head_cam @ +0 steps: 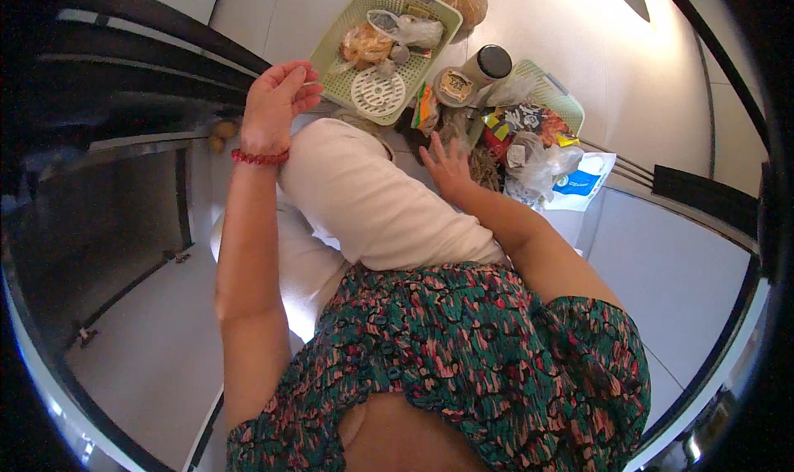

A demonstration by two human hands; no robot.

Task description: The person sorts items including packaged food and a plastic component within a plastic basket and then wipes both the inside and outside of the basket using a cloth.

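My left hand (pixel 282 96) is raised beside the green plastic basket (pixel 322 87), fingers loosely bent and apart; I see nothing clearly held in it. A red bead bracelet (pixel 260 156) circles that wrist. With fingers spread, my right hand (pixel 451 171) is over the bagged goods by my knee, holding nothing; whether it touches them is unclear. Just beyond its fingertips are a clear plastic bag (pixel 456 127) and an orange-and-green packet (pixel 425 109). To its right lie a dark printed food packet (pixel 527 121), a knotted clear bag (pixel 539 165) and a blue-and-white packet (pixel 580 183).
The basket holds a white perforated disc (pixel 378 92), a bag of orange-brown food (pixel 366 45) and another clear bag (pixel 419 31). Beyond are a pumpkin (pixel 456 0), a dark-lidded jar (pixel 493 62), a lidded container (pixel 454 87) and a second green basket (pixel 567 103). Black slats (pixel 155 56) border the left.
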